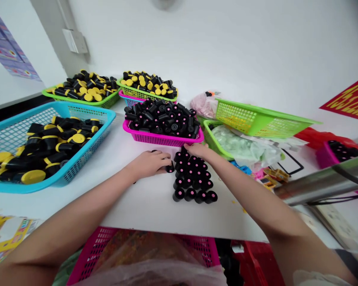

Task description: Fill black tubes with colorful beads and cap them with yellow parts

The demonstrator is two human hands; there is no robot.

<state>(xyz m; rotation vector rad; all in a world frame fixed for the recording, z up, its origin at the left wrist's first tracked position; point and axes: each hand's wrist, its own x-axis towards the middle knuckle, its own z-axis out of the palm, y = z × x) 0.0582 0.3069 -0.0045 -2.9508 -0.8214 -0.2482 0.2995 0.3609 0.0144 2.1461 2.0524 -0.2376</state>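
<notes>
Rows of small black plastic cylinders [190,194] stand on the white table, each with a pink dot on top. My left hand [150,163] curls over more of these pieces just left of the rows. One black cylinder [170,167] shows at its fingertips, and its palm side is hidden. At the far end of the rows, my right hand [197,150] has its fingers closed on another black cylinder [184,149]. Right behind the hands is a pink basket [164,139] heaped with the same kind of pieces, lying loose.
A blue basket [107,119] of black-and-yellow pieces stands left. Green baskets [107,104] with similar pieces sit at the back. On the right, a tilted green basket [250,119] rests above plastic bags [241,145], near a metal pole [325,180]. Below the table edge is a magenta basket [207,250].
</notes>
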